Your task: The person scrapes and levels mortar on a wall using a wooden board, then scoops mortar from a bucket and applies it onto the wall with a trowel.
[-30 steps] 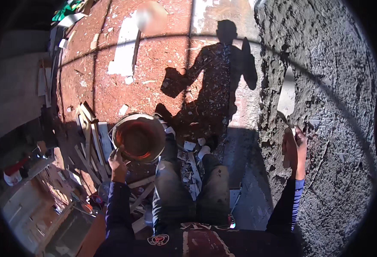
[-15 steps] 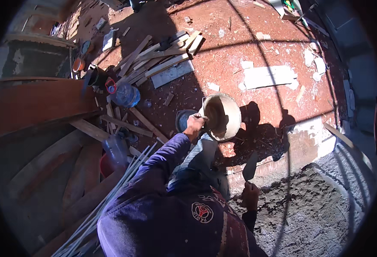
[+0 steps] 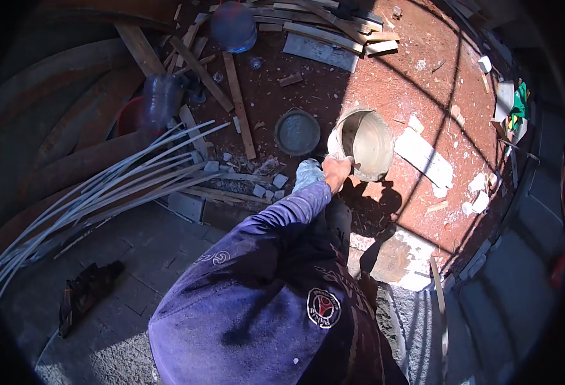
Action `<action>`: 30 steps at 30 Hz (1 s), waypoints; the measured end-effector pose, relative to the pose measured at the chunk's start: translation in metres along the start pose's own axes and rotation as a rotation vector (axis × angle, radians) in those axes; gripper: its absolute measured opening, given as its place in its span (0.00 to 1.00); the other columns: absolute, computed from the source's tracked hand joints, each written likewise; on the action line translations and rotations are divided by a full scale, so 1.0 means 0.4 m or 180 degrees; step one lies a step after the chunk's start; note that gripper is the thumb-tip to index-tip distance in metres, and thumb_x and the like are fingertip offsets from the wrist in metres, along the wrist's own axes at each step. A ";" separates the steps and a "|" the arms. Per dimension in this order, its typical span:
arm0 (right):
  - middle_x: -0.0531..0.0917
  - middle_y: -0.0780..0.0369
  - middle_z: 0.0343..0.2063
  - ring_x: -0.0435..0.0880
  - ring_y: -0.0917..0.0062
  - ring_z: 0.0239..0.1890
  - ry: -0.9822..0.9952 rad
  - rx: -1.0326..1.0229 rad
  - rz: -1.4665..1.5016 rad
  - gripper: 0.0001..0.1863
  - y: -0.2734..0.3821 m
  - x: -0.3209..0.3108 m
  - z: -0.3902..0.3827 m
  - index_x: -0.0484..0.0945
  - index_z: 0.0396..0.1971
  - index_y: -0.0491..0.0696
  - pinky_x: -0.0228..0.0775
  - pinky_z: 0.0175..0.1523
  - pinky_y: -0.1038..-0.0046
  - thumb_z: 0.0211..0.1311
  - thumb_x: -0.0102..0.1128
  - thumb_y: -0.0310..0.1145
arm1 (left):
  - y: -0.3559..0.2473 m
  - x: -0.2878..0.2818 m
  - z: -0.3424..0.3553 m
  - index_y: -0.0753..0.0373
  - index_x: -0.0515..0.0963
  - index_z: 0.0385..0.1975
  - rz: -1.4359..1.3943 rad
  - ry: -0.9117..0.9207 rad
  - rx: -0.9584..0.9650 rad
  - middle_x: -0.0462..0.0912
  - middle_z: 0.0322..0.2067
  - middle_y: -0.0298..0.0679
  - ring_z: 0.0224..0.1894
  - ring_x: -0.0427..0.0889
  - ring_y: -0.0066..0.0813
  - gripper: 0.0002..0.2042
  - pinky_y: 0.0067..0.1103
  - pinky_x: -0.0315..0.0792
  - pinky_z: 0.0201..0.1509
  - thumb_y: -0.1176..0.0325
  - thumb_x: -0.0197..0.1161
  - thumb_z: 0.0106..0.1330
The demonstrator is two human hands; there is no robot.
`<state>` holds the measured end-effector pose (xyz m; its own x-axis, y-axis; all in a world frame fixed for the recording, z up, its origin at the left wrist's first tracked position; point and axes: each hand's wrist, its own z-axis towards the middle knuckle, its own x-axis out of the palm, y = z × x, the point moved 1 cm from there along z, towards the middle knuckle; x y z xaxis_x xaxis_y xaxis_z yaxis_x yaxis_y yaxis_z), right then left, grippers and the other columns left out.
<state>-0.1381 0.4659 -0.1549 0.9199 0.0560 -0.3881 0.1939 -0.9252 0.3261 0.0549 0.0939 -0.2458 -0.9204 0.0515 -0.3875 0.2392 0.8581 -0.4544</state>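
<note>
My left hand (image 3: pixel 337 171) grips the edge or handle of a pale, mortar-stained bucket (image 3: pixel 375 149), tilted so its mostly empty-looking inside faces me. My right hand (image 3: pixel 366 287), mostly hidden beside my body, holds a trowel (image 3: pixel 376 246) whose dark blade points up and away from me. A round grey basin (image 3: pixel 297 132) sits on the dirt just left of the bucket, past my leg. My purple-sleeved arm and torso cover the lower middle of the view.
Loose planks (image 3: pixel 327 35), wooden offcuts and water jugs (image 3: pixel 234 31) lie at the far side. Long thin white rods (image 3: pixel 102 199) stretch across the left. A white board (image 3: pixel 423 157) lies on the red dirt. Grey mortar (image 3: pixel 394 317) is at lower right, beside a stick (image 3: pixel 441 314).
My view has swung right, so the plaster seen earlier now shows only at lower right and the rods fill more of the left. The bucket stays in my left hand, farther ahead.
</note>
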 end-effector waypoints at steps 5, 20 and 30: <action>0.69 0.69 0.15 0.68 0.85 0.14 -0.0250 0.0535 0.0744 0.11 0.147 -0.137 0.042 0.72 0.26 0.47 0.62 0.17 0.78 0.63 0.56 0.38 | -0.030 0.070 0.005 0.69 0.81 0.30 -0.0525 0.0503 -0.0840 0.83 0.31 0.44 0.32 0.80 0.34 0.18 0.27 0.73 0.38 0.61 0.69 0.43; 0.67 0.69 0.13 0.65 0.84 0.12 -0.1027 0.0372 0.1559 0.08 0.055 0.066 0.073 0.70 0.26 0.47 0.59 0.17 0.76 0.60 0.53 0.35 | -0.667 0.125 0.382 0.63 0.74 0.45 -0.0421 0.1580 0.2191 0.83 0.31 0.34 0.30 0.79 0.19 0.15 0.16 0.67 0.27 0.70 0.66 0.58; 0.76 0.56 0.22 0.73 0.67 0.25 -0.0920 0.1227 0.0988 0.16 -0.302 0.482 0.187 0.73 0.30 0.40 0.65 0.34 0.64 0.61 0.56 0.40 | 0.112 0.066 1.034 0.67 0.64 0.60 0.3667 0.0638 0.1969 0.72 0.56 0.52 0.58 0.73 0.43 0.40 0.26 0.68 0.60 0.60 0.70 0.43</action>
<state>-0.0095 0.5605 -0.3337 0.7727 -0.2949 -0.5621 -0.2587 -0.9550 0.1454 0.1691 -0.0776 -0.6080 -0.1134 0.7094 -0.6956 0.9616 -0.0978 -0.2564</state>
